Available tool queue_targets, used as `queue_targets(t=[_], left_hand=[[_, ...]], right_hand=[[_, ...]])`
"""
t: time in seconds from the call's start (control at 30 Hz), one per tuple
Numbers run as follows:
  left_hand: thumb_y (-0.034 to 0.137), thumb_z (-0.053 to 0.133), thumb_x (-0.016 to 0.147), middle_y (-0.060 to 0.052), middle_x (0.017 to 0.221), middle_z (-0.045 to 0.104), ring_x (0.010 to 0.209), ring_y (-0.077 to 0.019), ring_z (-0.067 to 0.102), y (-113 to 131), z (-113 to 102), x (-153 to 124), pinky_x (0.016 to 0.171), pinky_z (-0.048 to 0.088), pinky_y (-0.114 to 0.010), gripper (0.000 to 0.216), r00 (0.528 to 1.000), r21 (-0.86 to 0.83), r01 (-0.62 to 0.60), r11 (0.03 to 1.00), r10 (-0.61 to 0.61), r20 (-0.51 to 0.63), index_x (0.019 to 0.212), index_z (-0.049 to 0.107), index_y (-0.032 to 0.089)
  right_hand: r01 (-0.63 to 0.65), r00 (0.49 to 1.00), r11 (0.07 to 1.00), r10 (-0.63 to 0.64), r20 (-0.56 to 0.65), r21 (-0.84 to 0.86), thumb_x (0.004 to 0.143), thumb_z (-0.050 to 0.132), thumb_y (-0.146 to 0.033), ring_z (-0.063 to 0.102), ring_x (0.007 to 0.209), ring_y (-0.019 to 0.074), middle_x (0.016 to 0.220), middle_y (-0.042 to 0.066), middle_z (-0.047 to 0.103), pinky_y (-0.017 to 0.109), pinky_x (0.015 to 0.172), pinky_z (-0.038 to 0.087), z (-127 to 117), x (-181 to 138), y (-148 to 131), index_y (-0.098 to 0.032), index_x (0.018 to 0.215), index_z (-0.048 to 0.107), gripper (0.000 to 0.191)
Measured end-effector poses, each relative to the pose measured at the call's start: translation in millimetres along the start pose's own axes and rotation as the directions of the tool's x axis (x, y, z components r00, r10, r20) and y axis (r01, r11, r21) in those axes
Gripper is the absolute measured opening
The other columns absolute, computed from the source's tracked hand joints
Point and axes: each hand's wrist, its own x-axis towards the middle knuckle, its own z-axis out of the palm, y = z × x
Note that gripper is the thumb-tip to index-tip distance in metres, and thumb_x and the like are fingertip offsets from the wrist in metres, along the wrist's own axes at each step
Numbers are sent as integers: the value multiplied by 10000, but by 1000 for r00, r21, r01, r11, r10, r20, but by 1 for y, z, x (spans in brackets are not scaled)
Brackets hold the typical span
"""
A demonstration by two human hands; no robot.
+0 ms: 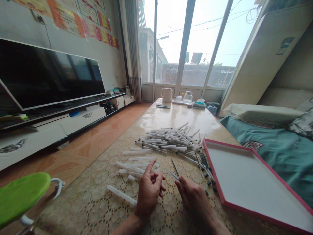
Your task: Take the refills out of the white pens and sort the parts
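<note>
My left hand [150, 192] hovers over the patterned tablecloth, index finger stretched out, the other fingers loosely bent, nothing visible in them. Beside it lie several translucent white tubes [122, 195], like pen barrels. My right hand [195, 199] is closed round a slim pale pen part [173, 175] that points up and left. A thin dark stick [174, 166] shows just beyond its fingers; whether it is held too I cannot tell. Ahead spreads a heap of white pens [168, 138] with dark ends. Small black pen parts [204, 163] are scattered right of the heap.
A shallow white box with a pink rim [215, 178] sits at the table's right. Toward the far end stand a beige pitcher [167, 95] and a glass teapot [187, 97]. A green stool [24, 195] is at lower left, a teal-covered couch [276, 143] at right.
</note>
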Motion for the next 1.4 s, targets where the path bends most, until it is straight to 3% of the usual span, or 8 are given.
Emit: queue_targets(t=[0.1, 0.2, 0.3, 0.47, 0.63, 1.03, 1.23, 1.4], left_hand=[[364, 625, 716, 9, 652, 596, 387, -90, 534, 3, 2, -3, 297, 390, -164, 457, 999, -45, -15, 999, 17, 40, 1114, 531, 160], [361, 689, 659, 6, 550, 576, 386, -89, 521, 3, 5, -4, 320, 395, -169, 287, 968, -75, 72, 995, -51, 247, 803, 644, 117], [350, 705, 653, 3, 498, 578, 399, -91, 521, 1, 5, -2, 345, 403, -170, 270, 913, -144, 181, 973, -112, 393, 768, 659, 111], [335, 698, 680, -20, 587, 644, 517, -107, 595, 2, 0, 3, 482, 479, -192, 232, 969, -346, 178, 921, -103, 224, 744, 640, 119], [302, 683, 709, -25, 624, 672, 590, -119, 633, 6, -5, 5, 595, 519, -224, 210, 987, -454, 161, 876, -139, 81, 795, 627, 119], [339, 719, 656, -36, 607, 681, 567, -138, 647, 2, -7, 8, 575, 541, -237, 274, 988, -419, 149, 896, -156, 19, 773, 637, 105], [326, 729, 644, -35, 604, 678, 561, -138, 647, 5, -5, 7, 574, 541, -234, 272, 987, -423, 156, 893, -161, 24, 773, 641, 103], [324, 717, 659, -40, 621, 684, 571, -141, 650, 4, -5, 8, 575, 540, -235, 261, 988, -415, 149, 898, -154, 20, 785, 643, 108]], right_hand=[[14, 999, 1000, -14, -29, 12, 936, 306, -335, 547, 519, 126, 590, 8, 575, 211, 518, 334, -3, 1, -2, -202, 702, 490, 327], [95, 995, 993, -95, 0, 68, 936, 301, -305, 594, 575, 134, 661, 24, 623, 198, 525, 362, -8, 3, -6, -199, 828, 557, 297], [151, 986, 977, -160, 49, 151, 934, 293, -274, 622, 655, 140, 770, 40, 656, 197, 562, 396, -12, 5, -10, -216, 1036, 554, 286], [-67, 997, 929, 53, 49, 364, 921, 302, -391, 578, 597, 144, 667, 28, 604, 219, 547, 398, -16, 5, -3, -184, 862, 568, 343], [-296, 955, 736, 208, 212, 609, 899, 271, -508, 373, 393, 88, 465, -56, 390, 198, 404, 286, -15, 6, 11, -173, 664, 504, 471], [-243, 970, 691, 153, 191, 681, 826, 516, -422, 453, 547, 105, 600, -28, 480, 202, 509, 363, -18, 9, 9, -161, 790, 543, 265], [-277, 961, 713, 195, 197, 644, 896, 329, -469, 417, 428, 88, 527, -24, 480, 197, 427, 326, -10, 6, 14, -166, 686, 529, 419], [-238, 971, 731, 168, 170, 640, 853, 462, -437, 460, 504, 102, 591, -27, 493, 196, 470, 357, -14, 6, 11, -173, 794, 531, 279]])
